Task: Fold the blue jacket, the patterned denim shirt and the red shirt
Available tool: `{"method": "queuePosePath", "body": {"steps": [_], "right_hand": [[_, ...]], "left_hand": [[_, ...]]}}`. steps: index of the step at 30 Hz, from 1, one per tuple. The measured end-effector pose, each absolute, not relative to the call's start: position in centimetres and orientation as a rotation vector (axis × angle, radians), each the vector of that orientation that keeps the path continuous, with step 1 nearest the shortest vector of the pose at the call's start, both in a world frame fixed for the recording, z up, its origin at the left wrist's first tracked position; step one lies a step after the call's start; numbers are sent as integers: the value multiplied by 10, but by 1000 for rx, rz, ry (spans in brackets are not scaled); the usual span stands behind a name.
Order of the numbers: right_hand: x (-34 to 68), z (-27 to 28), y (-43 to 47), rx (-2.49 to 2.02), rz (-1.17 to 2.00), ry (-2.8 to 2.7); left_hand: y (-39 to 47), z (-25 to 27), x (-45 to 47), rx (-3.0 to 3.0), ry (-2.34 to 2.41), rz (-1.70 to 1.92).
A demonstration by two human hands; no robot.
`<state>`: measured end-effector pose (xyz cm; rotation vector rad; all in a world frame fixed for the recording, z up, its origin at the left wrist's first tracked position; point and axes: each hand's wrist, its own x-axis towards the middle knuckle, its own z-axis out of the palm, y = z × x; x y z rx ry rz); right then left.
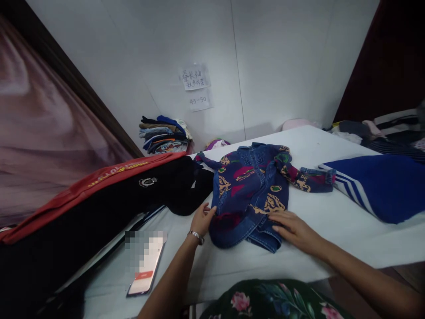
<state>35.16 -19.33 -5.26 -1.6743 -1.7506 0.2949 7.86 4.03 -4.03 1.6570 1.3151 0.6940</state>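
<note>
A dark blue denim jacket (245, 186) with a red, green and tan pattern lies spread on the white-covered table. Its right-side sleeve stretches out to the right, and the left-side sleeve reaches up toward the black clothing. At the jacket's lower left edge is my left hand (201, 220), fingers apart and touching the cloth; a metal bracelet circles the wrist. My right hand (295, 228) rests at the lower right part of the jacket with its fingers stretched out. Below, the hem is folded unevenly, showing a bit of the inside.
Black clothing (133, 199) and a red garment (99, 179) lie at the left. A phone (146, 268) rests near the front. Folded clothes (166, 135) are stacked by the wall. A blue garment with white stripes (388, 186) is at the right.
</note>
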Motion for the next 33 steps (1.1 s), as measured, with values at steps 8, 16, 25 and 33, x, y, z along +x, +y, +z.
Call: {"method": "queuePosePath", "body": {"steps": [8, 16, 25, 33], "right_hand": [[307, -56, -202, -1808, 151, -1945], [325, -53, -206, -1775, 188, -1653], [380, -27, -293, -1805, 148, -584], [400, -47, -323, -1896, 557, -406]], "left_hand": [[15, -54, 70, 1519, 1339, 626], [19, -31, 79, 1397, 1169, 810], [16, -23, 43, 1160, 1082, 731], [9, -47, 28, 1296, 1230, 582]]}}
